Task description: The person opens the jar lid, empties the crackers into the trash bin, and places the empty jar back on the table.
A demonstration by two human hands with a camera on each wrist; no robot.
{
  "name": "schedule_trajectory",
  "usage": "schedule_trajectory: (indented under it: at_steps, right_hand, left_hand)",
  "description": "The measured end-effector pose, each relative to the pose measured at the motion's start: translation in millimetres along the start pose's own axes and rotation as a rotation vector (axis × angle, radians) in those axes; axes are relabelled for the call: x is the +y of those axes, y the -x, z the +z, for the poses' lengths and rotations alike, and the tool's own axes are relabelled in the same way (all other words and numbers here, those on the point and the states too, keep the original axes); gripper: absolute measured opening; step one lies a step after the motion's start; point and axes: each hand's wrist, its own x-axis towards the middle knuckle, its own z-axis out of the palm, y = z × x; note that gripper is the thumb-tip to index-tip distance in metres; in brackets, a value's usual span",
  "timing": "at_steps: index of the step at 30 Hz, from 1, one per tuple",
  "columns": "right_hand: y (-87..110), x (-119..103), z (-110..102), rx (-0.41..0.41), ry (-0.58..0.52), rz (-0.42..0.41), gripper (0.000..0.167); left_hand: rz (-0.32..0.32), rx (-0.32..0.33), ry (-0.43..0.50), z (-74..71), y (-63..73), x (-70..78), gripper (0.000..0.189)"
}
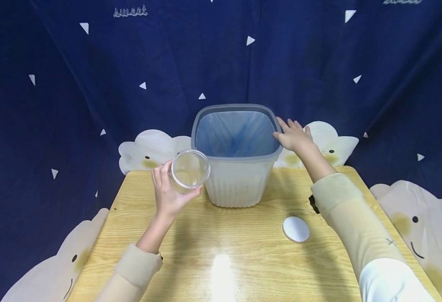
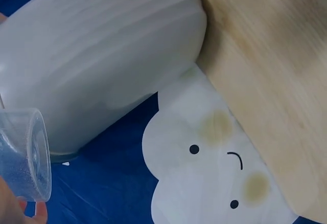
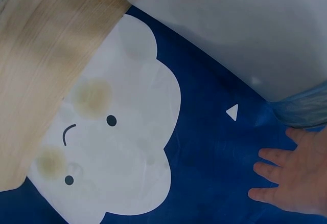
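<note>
A clear plastic jar [image 1: 185,178] without a lid is gripped in my left hand [image 1: 167,191], fingers and thumb around its side. It is held up beside the near left of a trash bin [image 1: 237,182] with a grey rim and whitish ribbed wall, and overlaps the bin in the head view. In the left wrist view the jar [image 2: 20,150] shows at the lower left, with only part of the hand visible. My right hand [image 1: 294,135] is at the bin's right rim, fingers spread and holding nothing. The right wrist view shows those spread fingers [image 3: 268,170] below the rim.
A round white lid [image 1: 295,229] lies on the wooden table [image 1: 228,235], right of the bin. Behind the table hangs a dark blue curtain [image 1: 168,63] with white triangles and cloud faces.
</note>
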Motion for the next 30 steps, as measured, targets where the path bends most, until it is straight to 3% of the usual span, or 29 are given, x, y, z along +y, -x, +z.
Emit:
schedule_trajectory:
  at_steps: [7,30]
  right_hand:
    - [-0.4,-0.1,0.6,0.001,0.010,-0.001,0.063]
    - [0.8,-0.3,-0.4,0.001,0.011,-0.004,0.063]
  left_hand:
    - [-0.071,-0.041,0.042,1.2,14.9,4.0,0.091]
    - [-0.161,-0.101,0.083,8.6,56.9,4.8,0.089]
